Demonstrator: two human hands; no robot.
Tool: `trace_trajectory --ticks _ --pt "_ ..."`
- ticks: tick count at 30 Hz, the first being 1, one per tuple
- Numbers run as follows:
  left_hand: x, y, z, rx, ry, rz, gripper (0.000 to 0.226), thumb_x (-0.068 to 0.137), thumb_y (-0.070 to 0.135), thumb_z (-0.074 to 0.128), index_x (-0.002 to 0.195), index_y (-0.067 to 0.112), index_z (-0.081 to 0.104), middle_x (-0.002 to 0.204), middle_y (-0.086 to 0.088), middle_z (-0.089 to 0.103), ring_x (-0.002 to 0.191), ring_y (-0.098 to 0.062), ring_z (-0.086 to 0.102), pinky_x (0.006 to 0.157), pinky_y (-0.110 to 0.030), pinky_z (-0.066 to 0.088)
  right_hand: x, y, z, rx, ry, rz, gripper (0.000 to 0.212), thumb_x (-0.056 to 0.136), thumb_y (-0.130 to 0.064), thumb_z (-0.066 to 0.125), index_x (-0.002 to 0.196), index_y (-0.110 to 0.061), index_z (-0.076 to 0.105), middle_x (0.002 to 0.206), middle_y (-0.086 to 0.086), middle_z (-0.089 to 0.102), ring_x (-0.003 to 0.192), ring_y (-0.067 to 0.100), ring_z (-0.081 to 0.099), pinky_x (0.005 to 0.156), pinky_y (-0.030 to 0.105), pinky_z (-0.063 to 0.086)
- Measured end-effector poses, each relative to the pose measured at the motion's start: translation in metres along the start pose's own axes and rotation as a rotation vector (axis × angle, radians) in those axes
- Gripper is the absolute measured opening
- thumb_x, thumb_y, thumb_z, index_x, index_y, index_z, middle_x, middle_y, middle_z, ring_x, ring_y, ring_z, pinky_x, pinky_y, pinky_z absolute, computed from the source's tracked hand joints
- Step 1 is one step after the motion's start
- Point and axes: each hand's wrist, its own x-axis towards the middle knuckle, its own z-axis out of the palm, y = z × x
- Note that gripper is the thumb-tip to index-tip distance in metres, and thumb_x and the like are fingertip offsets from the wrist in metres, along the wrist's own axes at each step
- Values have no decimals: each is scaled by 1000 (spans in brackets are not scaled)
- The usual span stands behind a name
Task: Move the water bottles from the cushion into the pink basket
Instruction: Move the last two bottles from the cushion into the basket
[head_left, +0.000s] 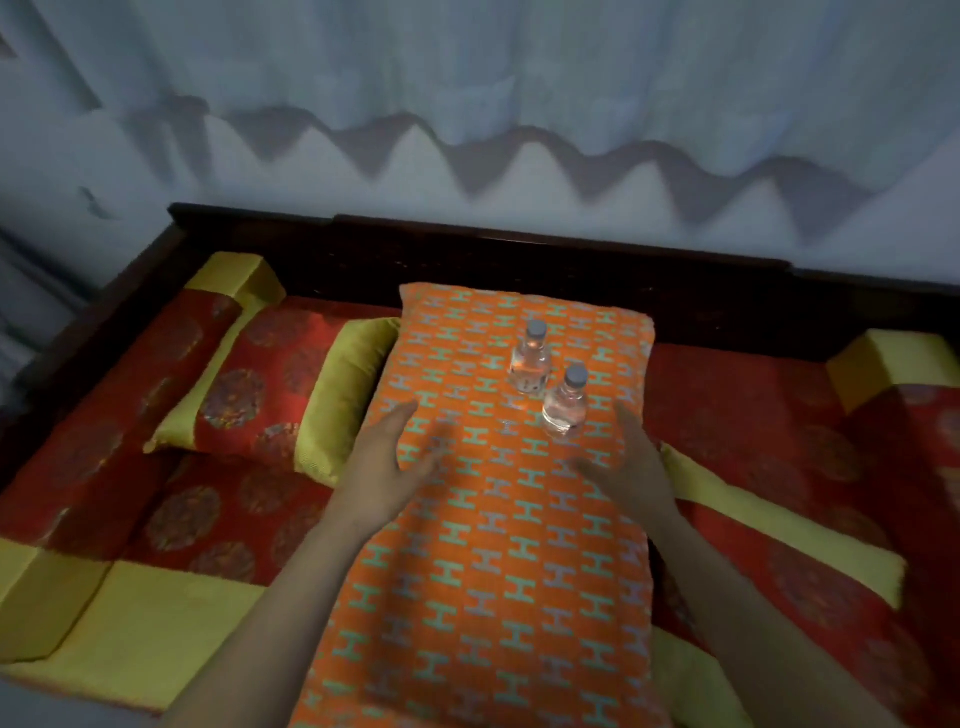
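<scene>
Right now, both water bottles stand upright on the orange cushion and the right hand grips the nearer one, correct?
No. The head view shows the right hand open beside the nearer bottle, gripping nothing. Both bottles, the farther bottle too, do stand upright on the orange cushion.

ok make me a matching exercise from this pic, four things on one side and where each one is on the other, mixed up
Things
1. far water bottle
2. near water bottle
3. left hand
4. red and yellow pillow

Places
a. lies to the left of the orange cushion, off it
b. stands upright just beside the right hand
c. open, over the cushion's left edge
d. stands upright further back, toward the dark wooden frame

Pairs: 1-d, 2-b, 3-c, 4-a
</scene>
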Motion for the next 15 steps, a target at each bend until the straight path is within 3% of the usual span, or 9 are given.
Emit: trace_trajectory --ticks 4,7,12,15 --pt "73 -8 25 37 -64 53 113 60 73 58 152 27 9 161 -5 3 148 -24 -4 118 -41 6 39 5 20 73 9 57 111 65 -50 82 150 -34 13 158 -4 21 143 16 23 112 45 30" --pt "126 -16 53 92 -177 31 123 59 69 72 150 35 -5 161 -2 -11 147 -22 -15 116 -53 1 63 13 34 70 35 91 115 65 -43 84 151 -30 10 158 -1 22 144 20 24 111 46 33" --pt "197 -26 103 121 -337 111 114 71 53 74 150 35 -7 161 1 -11 148 -18 -10 115 -56 0 96 27 56 65 47 40 98 69 -40 82 148 -28 25 142 0 49 127 19 50 98 44 47" --pt "224 -26 125 58 -343 133 116 69 46 79 152 29 0 162 -2 3 148 -22 2 118 -55 9 104 26 68 159 86 37 86 69 -29 84 139 -33 33 127 -12 55 115 6 53 94 24 48"
